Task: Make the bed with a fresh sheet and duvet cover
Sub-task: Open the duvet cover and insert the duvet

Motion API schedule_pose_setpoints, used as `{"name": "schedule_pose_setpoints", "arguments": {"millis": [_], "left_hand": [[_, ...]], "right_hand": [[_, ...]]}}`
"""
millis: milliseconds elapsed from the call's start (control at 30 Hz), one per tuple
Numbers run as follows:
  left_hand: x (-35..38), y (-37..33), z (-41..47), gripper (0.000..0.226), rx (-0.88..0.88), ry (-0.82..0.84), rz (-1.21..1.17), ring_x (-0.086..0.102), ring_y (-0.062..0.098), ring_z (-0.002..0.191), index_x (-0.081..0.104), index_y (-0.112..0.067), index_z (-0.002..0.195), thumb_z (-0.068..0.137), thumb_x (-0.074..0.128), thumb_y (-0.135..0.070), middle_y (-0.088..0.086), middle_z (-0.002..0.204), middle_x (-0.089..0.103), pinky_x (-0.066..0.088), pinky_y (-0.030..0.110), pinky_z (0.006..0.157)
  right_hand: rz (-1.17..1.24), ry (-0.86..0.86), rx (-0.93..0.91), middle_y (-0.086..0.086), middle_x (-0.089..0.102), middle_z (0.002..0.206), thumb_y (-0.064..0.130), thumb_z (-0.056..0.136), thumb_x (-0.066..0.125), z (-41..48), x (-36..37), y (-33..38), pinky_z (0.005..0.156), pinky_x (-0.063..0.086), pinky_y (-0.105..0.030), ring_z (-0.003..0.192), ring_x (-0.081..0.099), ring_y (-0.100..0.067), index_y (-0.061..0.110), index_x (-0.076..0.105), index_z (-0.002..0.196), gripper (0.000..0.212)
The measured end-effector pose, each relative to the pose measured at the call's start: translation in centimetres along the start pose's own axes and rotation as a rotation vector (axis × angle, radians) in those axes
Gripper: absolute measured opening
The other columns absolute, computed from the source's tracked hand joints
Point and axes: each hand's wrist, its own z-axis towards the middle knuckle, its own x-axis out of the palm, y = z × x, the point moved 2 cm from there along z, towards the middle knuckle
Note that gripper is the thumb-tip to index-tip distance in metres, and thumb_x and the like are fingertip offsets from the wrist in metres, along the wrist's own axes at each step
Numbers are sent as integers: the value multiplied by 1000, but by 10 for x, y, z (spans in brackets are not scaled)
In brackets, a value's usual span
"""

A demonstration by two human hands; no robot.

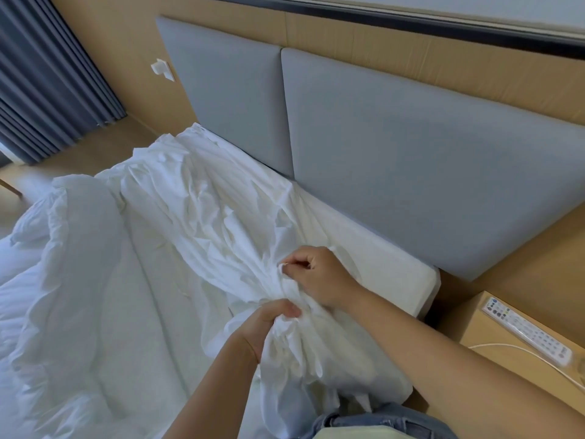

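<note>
Now, both hands are busy: my left hand [273, 324] is curled tight round a bunch of the crumpled white cotton sheet [205, 213], and my right hand [319, 277] pinches a fold just above. The sheet lies heaped along the head of the bare white mattress [389, 267]. I reckon I'm hunting for a corner; next comes shaking it open.

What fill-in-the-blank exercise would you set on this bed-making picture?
The left hand and right hand grip the crumpled bed sheet, whose colour is ____.
The long white remote control lies on the light wooden bedside table, to the person's ____.
The grey padded headboard has ____ panels.
Missing: white; right; two.
</note>
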Motion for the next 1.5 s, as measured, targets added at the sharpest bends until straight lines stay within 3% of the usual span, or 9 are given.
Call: {"name": "schedule_pose_setpoints", "arguments": {"millis": [133, 267, 533, 700, 933, 1133, 1300, 1367, 1500], "left_hand": [[-1, -8, -1, 63, 226, -14, -269, 70, 27, 84, 76, -7, 87, 34, 94, -38, 18, 92, 71, 58, 40, 76], [1, -10, -1, 30, 273, -112, -299, 65, 26, 86, 71, -9, 87, 72, 55, -29, 16, 90, 66, 52, 39, 78], [1, -3, 9, 69, 79, 13, -285, 67, 36, 81, 72, 1, 96, 32, 89, -16, 23, 88, 67, 56, 45, 73], [-1, -6, 4, 10, 79, -136, -77, 58, 19, 45, 65, -8, 48, 39, 64, -7, 8, 50, 56, 47, 24, 48], [3, -6, 0, 11, 103, -114, -178, 62, 25, 48, 70, -7, 51, 49, 59, -10, 12, 55, 61, 51, 29, 48], [-12, -2, 14, 79, 31, -181, -71, 67, 39, 88, 63, 0, 113, 36, 78, -16, 23, 100, 68, 52, 48, 83], [5, -8, 14, 8, 73, -248, 85, 66, 20, 58, 69, 0, 70, 62, 68, -2, 13, 64, 67, 52, 25, 57], [5, -1, 10, 30, 58, -122, -8, 59, 4, 42, 58, -7, 62, 89, 49, 4, -2, 42, 59, 46, 16, 47], [8, 2, 16, 14, 61, -198, 23, 65, 22, 72, 68, -1, 83, 84, 56, -8, 13, 76, 67, 52, 33, 69]], "right_hand": [[71, 124, -28, 12, 58, 87, 13, 90, 61, 7, 22, 15, 73, 45, -10, 75, 58, -1, 9, 70, 98, 13], [9, 131, -55, 7, 56, 97, 16, 88, 63, 12, 28, 16, 90, 45, -22, 100, 56, -9, 11, 68, 97, 11], [-363, 15, 211, -2, 38, 140, 57, 74, 68, 23, 18, 0, 105, 30, -32, 131, 31, -22, 19, 32, 141, 84], [-114, -39, 290, -1, 33, 142, 51, 73, 72, 12, 2, -16, 106, 32, -33, 131, 32, -20, 22, 28, 143, 87], [388, -6, 653, -4, 60, 125, 80, 59, 60, -25, -13, -70, 100, 44, -34, 111, 59, -20, 12, 54, 129, 98], [452, 63, 413, -4, 71, 103, 18, 94, 57, -27, -26, -57, 92, 52, -32, 96, 68, -17, 12, 68, 105, 16], [331, -21, 229, 9, 45, 54, 11, 93, 52, -29, -25, -23, 56, 35, -22, 53, 42, -5, 15, 45, 63, 31], [247, 42, 173, 12, 48, 55, 12, 94, 53, -31, -13, -12, 56, 37, -16, 53, 45, -1, 15, 44, 66, 29], [108, 34, 78, 4, 54, 78, 15, 89, 62, -35, 5, -11, 73, 43, -16, 72, 52, -5, 20, 51, 84, 13]]}}
